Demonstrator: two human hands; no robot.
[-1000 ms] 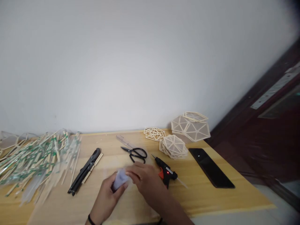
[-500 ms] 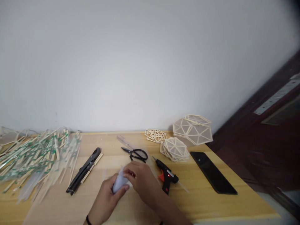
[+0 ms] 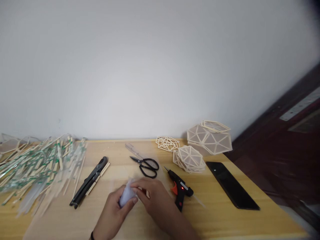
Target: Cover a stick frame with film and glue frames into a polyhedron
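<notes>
Low in the middle of the wooden table (image 3: pixel 225 216), my left hand (image 3: pixel 112 213) is closed round a small pale bluish-white lump (image 3: pixel 126 195), a wad or soft roll I cannot name. My right hand (image 3: pixel 153 200) is pinched on the same lump from the right, fingertips meeting the left hand's. Both hands hover just above the table. Black scissors (image 3: pixel 146 164) lie just beyond them. A black and orange glue gun (image 3: pixel 180 190) with a red light lies right of my right hand.
A heap of wrapped wooden sticks (image 3: pixel 32 166) covers the left end. A black cutter (image 3: pixel 88 181) lies left of the hands. Hexagonal stick frames (image 3: pixel 190 158), some covered (image 3: pixel 208 138) and some bare (image 3: pixel 167 143), stand at the back right. A dark phone (image 3: pixel 232 190) lies at the right.
The view has drifted slightly left and down. Both hands have stayed together on the pale lump, working it with small finger movements.
</notes>
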